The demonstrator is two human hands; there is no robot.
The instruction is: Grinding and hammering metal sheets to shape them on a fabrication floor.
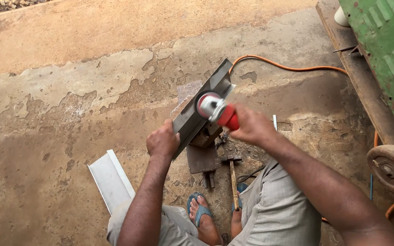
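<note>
We are noting that the grinder's disc is partly hidden behind its guard, and the block under the work is hard to make out. Our left hand (162,141) is gripping the near end of a grey angled metal strip (201,107), tilted above the concrete floor (69,114). Our right hand (251,125) is closing around the red angle grinder (216,109), pressing against the strip.

Left hand (163,142) grips angle iron (201,107); right hand (251,125) presses red grinder (217,110) on it. Hammer (233,177) on ground.
</note>
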